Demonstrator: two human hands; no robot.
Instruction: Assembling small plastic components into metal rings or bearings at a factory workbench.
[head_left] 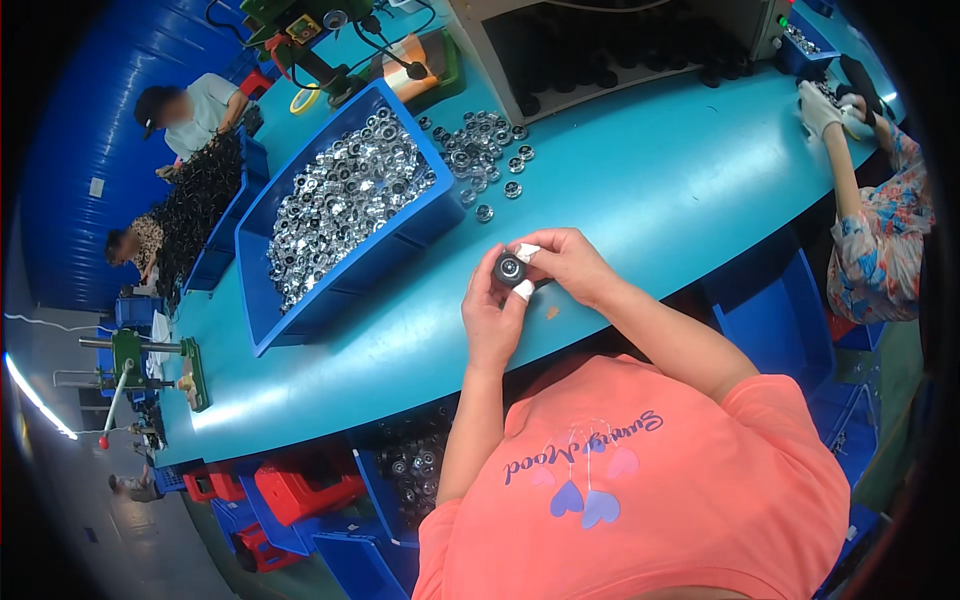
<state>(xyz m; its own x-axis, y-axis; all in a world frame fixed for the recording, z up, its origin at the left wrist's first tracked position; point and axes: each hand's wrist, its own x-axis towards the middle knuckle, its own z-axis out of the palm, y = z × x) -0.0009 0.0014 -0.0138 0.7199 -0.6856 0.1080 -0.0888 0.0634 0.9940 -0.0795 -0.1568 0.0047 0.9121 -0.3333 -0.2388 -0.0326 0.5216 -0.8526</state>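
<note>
Mid-fitting, by the look of it: small black round part (509,268) at frame centre over the teal counter (640,190), pinched between left hand (492,318) and right hand (566,262) (fingertips taped white), next calling for a steady squeeze.

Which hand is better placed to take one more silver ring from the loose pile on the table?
Probably the right hand: it lies nearer the loose silver rings, straight beyond it. The left hand is lower and cradles the black round part, which both hands hold.
</note>
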